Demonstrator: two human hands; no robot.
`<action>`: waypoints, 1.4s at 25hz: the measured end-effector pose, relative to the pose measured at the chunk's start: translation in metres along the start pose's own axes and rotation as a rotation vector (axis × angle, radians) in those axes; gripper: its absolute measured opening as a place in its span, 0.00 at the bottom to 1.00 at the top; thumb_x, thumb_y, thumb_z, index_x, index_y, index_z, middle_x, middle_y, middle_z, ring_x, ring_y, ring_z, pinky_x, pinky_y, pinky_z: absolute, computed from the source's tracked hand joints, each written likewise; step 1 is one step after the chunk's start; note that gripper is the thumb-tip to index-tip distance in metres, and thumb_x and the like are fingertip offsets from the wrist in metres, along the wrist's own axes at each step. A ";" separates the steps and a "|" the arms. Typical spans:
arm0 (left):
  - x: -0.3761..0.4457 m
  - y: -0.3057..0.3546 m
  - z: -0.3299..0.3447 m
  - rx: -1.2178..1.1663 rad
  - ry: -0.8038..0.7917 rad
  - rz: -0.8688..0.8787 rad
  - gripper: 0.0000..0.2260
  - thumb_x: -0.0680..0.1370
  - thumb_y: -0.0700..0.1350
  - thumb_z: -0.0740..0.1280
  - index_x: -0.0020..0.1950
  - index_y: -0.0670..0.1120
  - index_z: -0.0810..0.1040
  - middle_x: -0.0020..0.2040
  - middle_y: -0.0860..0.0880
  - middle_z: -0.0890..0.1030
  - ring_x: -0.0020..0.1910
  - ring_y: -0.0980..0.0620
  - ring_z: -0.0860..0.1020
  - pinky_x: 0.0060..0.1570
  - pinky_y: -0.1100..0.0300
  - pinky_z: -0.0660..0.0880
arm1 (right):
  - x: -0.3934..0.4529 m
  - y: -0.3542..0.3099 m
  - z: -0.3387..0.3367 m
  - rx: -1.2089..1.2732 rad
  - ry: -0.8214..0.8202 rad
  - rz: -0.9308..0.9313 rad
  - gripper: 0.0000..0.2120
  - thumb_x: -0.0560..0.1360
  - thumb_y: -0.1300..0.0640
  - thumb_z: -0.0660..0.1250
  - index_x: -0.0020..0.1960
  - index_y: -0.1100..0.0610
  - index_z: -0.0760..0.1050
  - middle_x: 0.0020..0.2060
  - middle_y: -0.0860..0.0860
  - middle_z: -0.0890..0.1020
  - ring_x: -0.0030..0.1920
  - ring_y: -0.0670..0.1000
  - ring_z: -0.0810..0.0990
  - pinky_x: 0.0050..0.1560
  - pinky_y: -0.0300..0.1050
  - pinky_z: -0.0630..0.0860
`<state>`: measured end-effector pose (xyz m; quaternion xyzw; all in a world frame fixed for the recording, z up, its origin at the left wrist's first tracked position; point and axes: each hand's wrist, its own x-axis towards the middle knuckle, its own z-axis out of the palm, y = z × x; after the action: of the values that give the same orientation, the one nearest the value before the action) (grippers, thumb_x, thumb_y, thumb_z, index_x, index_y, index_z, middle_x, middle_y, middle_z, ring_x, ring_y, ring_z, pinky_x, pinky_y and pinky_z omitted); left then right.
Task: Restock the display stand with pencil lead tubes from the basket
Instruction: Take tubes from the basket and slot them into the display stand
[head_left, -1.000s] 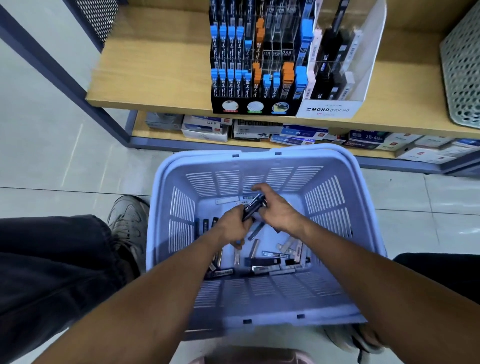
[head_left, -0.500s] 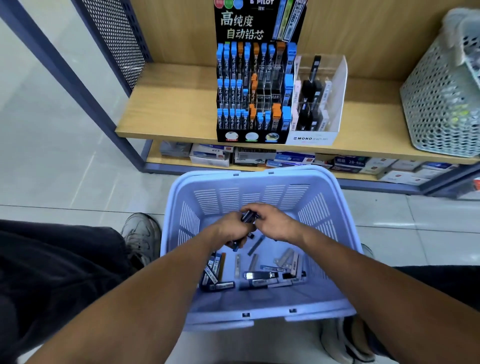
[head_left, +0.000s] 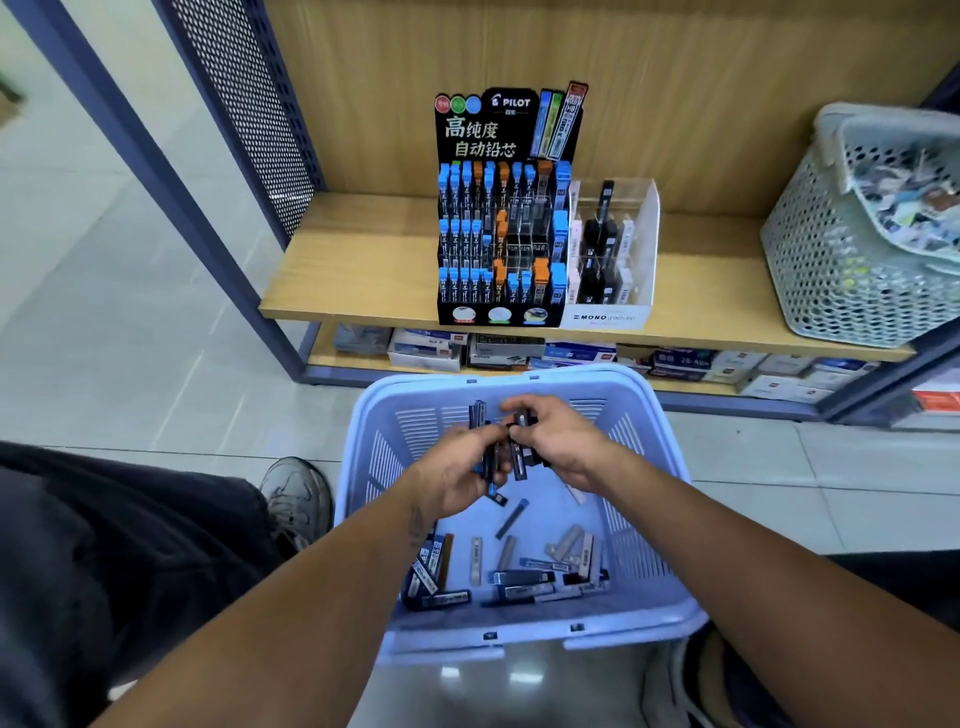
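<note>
Your left hand (head_left: 457, 475) and right hand (head_left: 558, 441) pinch tubes (head_left: 488, 457) at centre frame; stand (head_left: 501, 244) slots remain empty, basket (head_left: 519, 631) holds many.

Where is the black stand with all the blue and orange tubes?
The black display stand sits on the wooden shelf, straight ahead above the blue basket, right beside the clear MONO box.
</note>
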<state>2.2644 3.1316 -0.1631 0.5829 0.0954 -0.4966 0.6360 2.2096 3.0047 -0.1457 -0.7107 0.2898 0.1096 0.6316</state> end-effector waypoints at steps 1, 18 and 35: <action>-0.002 0.000 0.001 0.000 -0.007 -0.002 0.04 0.83 0.38 0.64 0.55 0.38 0.76 0.35 0.43 0.74 0.30 0.49 0.73 0.26 0.60 0.67 | 0.000 0.000 0.000 -0.001 0.019 -0.010 0.16 0.82 0.70 0.60 0.67 0.59 0.73 0.55 0.55 0.78 0.47 0.51 0.77 0.36 0.38 0.73; -0.032 0.107 0.073 0.026 -0.029 0.306 0.08 0.82 0.47 0.68 0.54 0.42 0.76 0.38 0.45 0.77 0.29 0.53 0.71 0.26 0.60 0.65 | -0.018 -0.099 -0.043 0.317 0.223 -0.331 0.16 0.85 0.62 0.57 0.72 0.55 0.68 0.63 0.51 0.80 0.62 0.49 0.78 0.48 0.37 0.76; -0.022 0.147 0.080 0.107 -0.234 0.405 0.03 0.80 0.35 0.68 0.53 0.37 0.78 0.40 0.40 0.81 0.28 0.54 0.69 0.25 0.64 0.64 | -0.011 -0.111 -0.089 1.297 0.180 -0.250 0.17 0.82 0.71 0.56 0.70 0.64 0.69 0.62 0.66 0.79 0.60 0.59 0.82 0.57 0.49 0.81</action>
<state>2.3262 3.0502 -0.0286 0.5616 -0.1242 -0.4272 0.6976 2.2427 2.9256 -0.0317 -0.2213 0.2641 -0.2208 0.9124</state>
